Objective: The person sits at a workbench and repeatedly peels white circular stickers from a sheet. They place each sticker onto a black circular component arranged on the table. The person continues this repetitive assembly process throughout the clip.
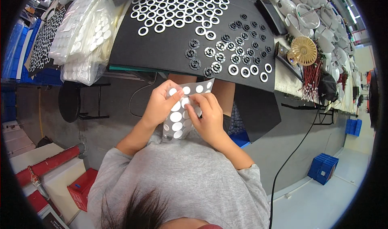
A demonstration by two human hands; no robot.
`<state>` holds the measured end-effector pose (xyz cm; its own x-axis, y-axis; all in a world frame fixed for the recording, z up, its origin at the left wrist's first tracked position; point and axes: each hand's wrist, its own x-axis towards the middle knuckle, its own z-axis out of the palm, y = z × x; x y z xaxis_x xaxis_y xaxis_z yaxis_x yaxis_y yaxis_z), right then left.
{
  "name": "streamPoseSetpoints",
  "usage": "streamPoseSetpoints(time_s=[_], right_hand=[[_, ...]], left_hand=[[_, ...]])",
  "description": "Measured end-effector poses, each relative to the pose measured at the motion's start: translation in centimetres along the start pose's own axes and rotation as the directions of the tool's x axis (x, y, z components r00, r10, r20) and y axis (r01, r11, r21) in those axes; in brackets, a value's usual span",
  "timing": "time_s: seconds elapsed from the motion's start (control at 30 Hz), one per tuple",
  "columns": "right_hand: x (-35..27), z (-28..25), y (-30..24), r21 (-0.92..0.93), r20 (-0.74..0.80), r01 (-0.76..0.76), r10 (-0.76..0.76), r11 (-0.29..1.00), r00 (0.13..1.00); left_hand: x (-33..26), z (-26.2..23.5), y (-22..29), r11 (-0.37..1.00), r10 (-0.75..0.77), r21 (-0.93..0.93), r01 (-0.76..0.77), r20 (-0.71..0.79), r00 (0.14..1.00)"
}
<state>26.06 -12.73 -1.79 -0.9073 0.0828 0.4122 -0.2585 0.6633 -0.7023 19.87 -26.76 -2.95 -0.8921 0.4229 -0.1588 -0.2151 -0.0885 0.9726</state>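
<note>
Sticker sheet (182, 111), grey backing dotted with white round pads, is held up close to the chest, just below the table edge, so both hands can work it. Left hand (158, 105) pinches the sheet's left edge, thumb on top, steadying it. Right hand (207, 117) curls over the middle, fingertips (194, 103) closed on one pad, seemingly peeling it. Ahead, the black mat (161, 47) carries rows of white rings (178, 6) and dark round parts (226, 47), spread within reach. Bags of spare pads (85, 34) lie at the left.
</note>
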Motion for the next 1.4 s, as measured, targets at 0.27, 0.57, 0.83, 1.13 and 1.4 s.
streamPoseSetpoints(time_s=[0.27,0.57,0.83,1.13,1.4], right_hand=[[-0.1,-0.1,-0.2,0.036,0.041,0.031,-0.033,0.999,0.999],[0.6,-1.7,-0.4,0.168,0.276,-0.183,0.132,0.969,0.952],[0.0,-0.7,-0.2,0.119,0.159,-0.084,0.065,0.989,0.985],[-0.3,0.0,-0.4,0.040,0.056,-0.003,0.001,0.999,0.998],[0.1,-1.3,-0.5,-0.026,0.162,0.024,-0.020,0.999,0.987]], left_hand=[[-1.2,0.2,0.6,0.973,0.093,0.216,-0.087,-0.020,0.995],[-1.6,0.3,0.9,0.945,0.126,0.302,-0.126,0.018,0.992],[-1.2,0.1,0.8,0.972,0.086,0.221,-0.083,-0.006,0.996],[-1.1,0.2,0.9,0.954,0.105,0.287,-0.091,-0.034,0.994],[-0.7,0.3,0.3,0.976,0.044,0.211,-0.045,0.009,0.999]])
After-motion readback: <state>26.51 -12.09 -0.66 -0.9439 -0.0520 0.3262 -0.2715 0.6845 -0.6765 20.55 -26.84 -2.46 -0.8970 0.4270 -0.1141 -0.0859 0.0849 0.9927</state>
